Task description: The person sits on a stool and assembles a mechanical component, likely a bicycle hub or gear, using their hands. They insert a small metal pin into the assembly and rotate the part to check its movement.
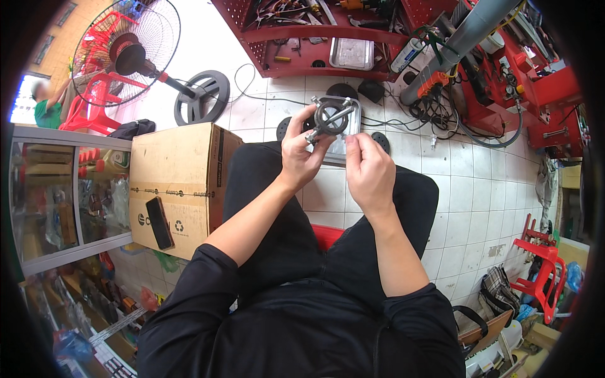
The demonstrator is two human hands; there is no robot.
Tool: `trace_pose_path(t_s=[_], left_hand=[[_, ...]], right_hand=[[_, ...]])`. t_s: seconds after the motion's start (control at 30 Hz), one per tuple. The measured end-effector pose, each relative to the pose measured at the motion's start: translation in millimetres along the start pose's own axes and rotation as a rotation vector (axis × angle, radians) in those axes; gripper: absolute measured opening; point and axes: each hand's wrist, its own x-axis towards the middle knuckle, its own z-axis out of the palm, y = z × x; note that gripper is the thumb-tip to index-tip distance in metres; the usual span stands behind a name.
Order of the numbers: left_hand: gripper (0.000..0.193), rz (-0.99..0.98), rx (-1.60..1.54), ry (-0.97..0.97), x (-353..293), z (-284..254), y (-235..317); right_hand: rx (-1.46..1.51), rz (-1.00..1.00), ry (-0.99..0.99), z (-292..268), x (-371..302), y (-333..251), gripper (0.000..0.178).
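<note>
In front of my knees, my left hand is closed around a dark round metal part. This part has a ring shape, with a bright rod across its middle and bolt-like ends sticking out at the side. Just to its right is my right hand, fingers curled and thumb pressed against the index finger. Whatever that pinch holds, if anything, I cannot make out. Below both hands a silver metal tray lies on the tiled floor, partly covered by the hands and the part.
A cardboard box with a black phone on it stands at my left. Further left is a glass cabinet; a fan stands beyond. Ahead is a red tool cart. Cables cross the floor; red stools are at right.
</note>
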Motion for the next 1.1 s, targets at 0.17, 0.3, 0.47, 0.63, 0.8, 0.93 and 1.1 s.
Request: trace_pose_path(t_s=[0.17, 0.3, 0.47, 0.63, 0.8, 0.93, 1.1], left_hand=[[0.025, -0.011, -0.024, 0.016, -2.1, 0.3, -3.6], [0.025, 0.000, -0.012, 0.021, -0.4, 1.0, -1.5], [0.025, -0.005, 0.012, 0.023, -0.9, 0.1, -0.1], [0.023, 0.003, 0.013, 0.013, -0.7, -0.3, -1.2], [0.022, 0.001, 0.021, 0.023, -2.3, 0.3, -1.1], [0.022, 0.005, 0.023, 0.020, -2.4, 0.2, 0.0], [0.023, -0.001, 0.018, 0.000, -1.8, 0.3, -2.0]], right_hand=[[0.091, 0.200, -0.084, -9.4, 1.1, -17.2, 0.013], [0.004, 0.048, -0.018, -1.7, -0.3, -8.5, 0.015], [0.053, 0.120, -0.097, 1.1, -1.0, -6.2, 0.019], [0.073, 0.137, -0.120, 0.9, -0.6, -6.7, 0.021], [0.209, 0.252, -0.194, 0.8, -0.1, -6.2, 0.026], [0.490, 0.453, -0.306, 3.0, -1.4, 3.8, 0.030], [0.536, 0.432, -0.257, 1.7, 0.0, 8.9, 0.027]])
